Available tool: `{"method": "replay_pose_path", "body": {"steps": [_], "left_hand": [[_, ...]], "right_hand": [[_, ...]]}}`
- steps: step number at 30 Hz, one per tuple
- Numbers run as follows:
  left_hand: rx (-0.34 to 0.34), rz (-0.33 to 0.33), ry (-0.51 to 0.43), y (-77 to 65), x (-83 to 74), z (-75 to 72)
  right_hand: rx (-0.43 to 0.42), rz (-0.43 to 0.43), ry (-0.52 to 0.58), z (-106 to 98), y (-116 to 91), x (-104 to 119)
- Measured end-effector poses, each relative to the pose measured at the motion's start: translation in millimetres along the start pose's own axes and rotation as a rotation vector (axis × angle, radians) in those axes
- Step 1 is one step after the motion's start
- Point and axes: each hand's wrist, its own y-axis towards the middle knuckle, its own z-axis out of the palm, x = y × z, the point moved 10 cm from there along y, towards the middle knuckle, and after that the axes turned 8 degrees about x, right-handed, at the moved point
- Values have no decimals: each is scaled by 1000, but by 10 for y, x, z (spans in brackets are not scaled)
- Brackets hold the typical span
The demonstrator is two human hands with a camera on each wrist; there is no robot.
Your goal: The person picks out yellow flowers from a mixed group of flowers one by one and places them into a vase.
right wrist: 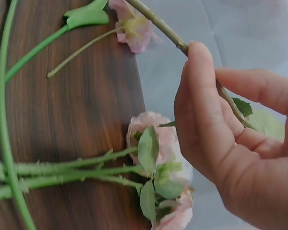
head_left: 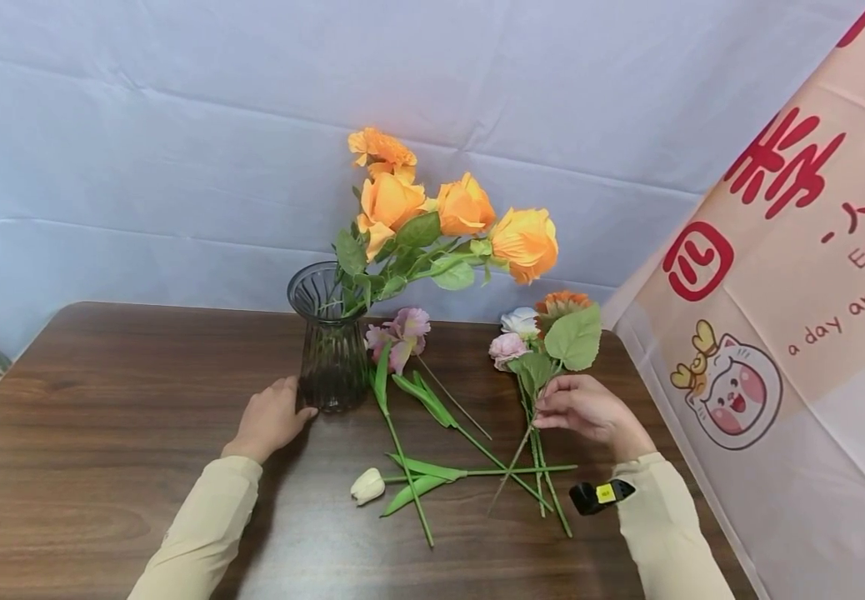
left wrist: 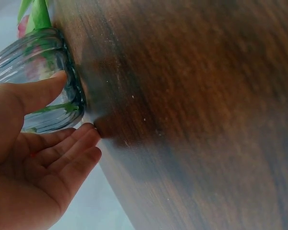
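Observation:
My right hand pinches the thin brownish stem of an orange flower with a broad green leaf. The bloom tilts away towards the back, and the stem slants down to the left. Beneath it lie pale pink and white roses, whose green stems show in the right wrist view. My left hand rests beside the base of a ribbed grey glass vase. Its thumb lies against the glass, the other fingers loosely extended. Several orange roses stand in the vase, leaning right.
A purple flower lies right of the vase. Green tulip stems cross on the brown wooden table, one with a white tulip head. Behind hangs a pale cloth; a printed banner is at right.

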Motion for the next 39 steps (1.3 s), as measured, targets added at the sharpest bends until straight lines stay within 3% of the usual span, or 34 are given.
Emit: {"method": "replay_pose_path", "body": {"steps": [39], "left_hand": [[22, -3, 2, -3, -8, 4]], "right_hand": [[-39, -131, 327, 428, 293, 14]]}}
